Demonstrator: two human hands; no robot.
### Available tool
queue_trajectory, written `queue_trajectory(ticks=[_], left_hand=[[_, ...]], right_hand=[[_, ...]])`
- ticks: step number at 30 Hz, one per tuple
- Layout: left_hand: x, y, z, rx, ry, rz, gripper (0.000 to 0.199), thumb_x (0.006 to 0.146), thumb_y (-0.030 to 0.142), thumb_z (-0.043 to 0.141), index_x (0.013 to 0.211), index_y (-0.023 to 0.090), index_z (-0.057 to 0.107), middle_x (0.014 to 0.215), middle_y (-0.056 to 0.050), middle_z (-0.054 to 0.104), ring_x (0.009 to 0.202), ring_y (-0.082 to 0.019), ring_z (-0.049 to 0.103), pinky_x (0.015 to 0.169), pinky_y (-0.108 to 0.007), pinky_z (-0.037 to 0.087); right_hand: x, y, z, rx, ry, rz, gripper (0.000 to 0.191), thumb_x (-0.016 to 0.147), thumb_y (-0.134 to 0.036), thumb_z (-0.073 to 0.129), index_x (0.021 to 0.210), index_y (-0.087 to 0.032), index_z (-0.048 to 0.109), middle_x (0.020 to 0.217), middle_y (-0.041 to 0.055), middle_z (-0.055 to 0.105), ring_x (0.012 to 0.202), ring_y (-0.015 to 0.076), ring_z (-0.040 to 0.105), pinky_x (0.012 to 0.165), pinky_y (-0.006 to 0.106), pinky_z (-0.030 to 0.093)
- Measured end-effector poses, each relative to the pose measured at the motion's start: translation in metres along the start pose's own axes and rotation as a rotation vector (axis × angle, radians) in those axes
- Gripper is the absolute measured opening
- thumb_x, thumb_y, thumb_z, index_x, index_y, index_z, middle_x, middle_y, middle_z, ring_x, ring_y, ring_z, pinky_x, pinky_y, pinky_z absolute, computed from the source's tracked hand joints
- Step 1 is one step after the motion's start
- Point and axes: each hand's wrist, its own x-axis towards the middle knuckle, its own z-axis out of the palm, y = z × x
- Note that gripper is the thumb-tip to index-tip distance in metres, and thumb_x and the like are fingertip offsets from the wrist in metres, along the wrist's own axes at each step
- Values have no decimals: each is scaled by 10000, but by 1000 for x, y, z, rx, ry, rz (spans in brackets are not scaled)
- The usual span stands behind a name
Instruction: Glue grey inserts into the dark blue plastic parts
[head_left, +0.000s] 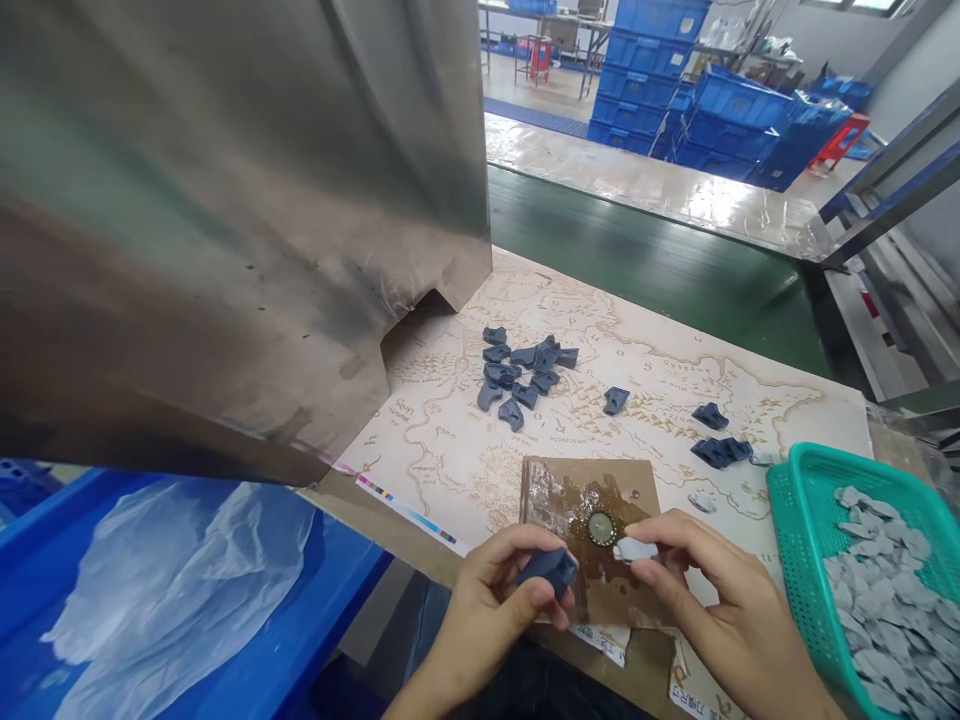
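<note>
the left hand (480,620) clenched a blue piece (549,570), the right hand (720,600) pinched a grey piece (634,550), and a slack pinch risked dropping it onto the smeared mat (555,500).

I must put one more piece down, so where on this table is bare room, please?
Free map-printed tabletop lies between the dark blue cluster and the brown pad, and between the lone blue piece and the blue pair. It is crowded inside the cluster and beside the teal basket.
</note>
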Motion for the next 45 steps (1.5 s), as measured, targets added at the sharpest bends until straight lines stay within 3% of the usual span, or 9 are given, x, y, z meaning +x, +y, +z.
queue_trajectory(ticks=[16,21,28,32,38,45], left_hand=[[2,1,7,38,27,-85,372,685,505,716,847,177,647,610,-13,608,485,-111,557,430,-208,495],[2,0,7,37,42,-90,368,680,504,719,807,170,632,589,-6,599,458,-101,539,417,-203,483],[2,-1,6,8,61,-108,366,678,494,725,801,165,621,587,-3,598,457,-97,535,421,-199,475],[2,-1,6,15,58,-96,362,678,493,724,795,167,620,591,-3,598,462,-100,537,421,-201,477],[2,-3,2,-14,54,-44,296,699,430,733,822,178,637,600,3,600,477,-97,550,436,-189,479],[1,3,5,-17,9,-38,279,696,416,737,831,190,644,702,-10,604,494,-88,556,435,-176,473]], right_hand=[[-3,5,-8,100,29,316,229,752,-452,609,772,-241,696,580,18,637,471,157,565,415,236,474],[1,9,-5,320,-54,455,297,732,-510,639,764,-219,685,586,19,619,499,137,554,437,214,459],[7,5,-3,523,-51,640,486,602,-665,679,686,-187,649,470,-15,491,435,96,423,383,195,332],[6,7,0,407,-59,565,434,668,-627,639,722,-197,645,497,-10,518,451,115,466,403,212,367],[-3,27,17,-102,-110,172,211,821,-385,530,775,-218,650,596,10,628,508,146,576,503,244,448],[-9,12,0,-152,91,79,167,843,-393,571,831,-242,642,593,-14,627,452,126,546,449,215,460]])
